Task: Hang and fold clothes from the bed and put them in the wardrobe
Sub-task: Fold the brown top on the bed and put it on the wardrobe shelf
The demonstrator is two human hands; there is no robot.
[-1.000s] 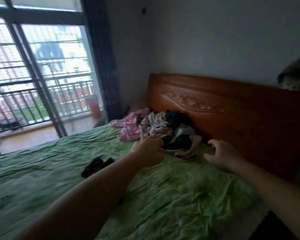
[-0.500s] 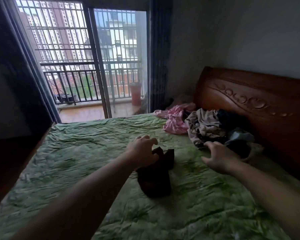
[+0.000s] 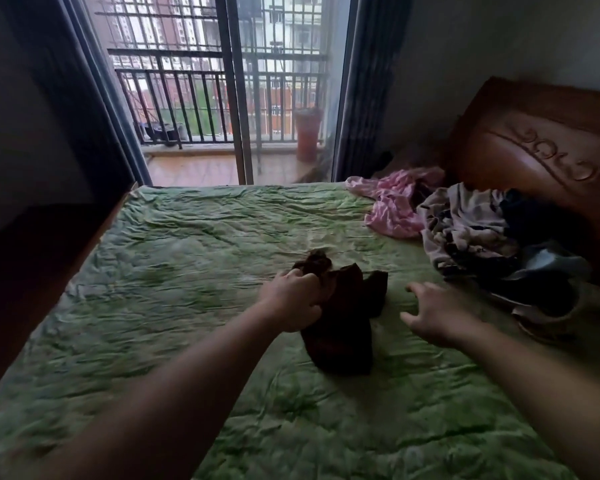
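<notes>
On the crumpled green quilted bedspread (image 3: 174,258), the left hand (image 3: 293,301) clutches the upper edge of a small dark brown cloth garment (image 3: 340,313) lying mid-bed. It would do best to lift by that edge and shake the cloth flat before folding. The garment's long axis runs from near the person away toward the balcony door, bunched end farthest. The right hand (image 3: 433,315) hovers just beside it, fingers spread, holding nothing. Further right sits the heap of mixed clothes (image 3: 471,233) by the carved wooden headboard (image 3: 534,157).

The left hand (image 3: 293,301) grips a dark garment (image 3: 340,318) on the green bedspread (image 3: 187,271); the right hand (image 3: 437,315) hovers beside it, spread.
</notes>
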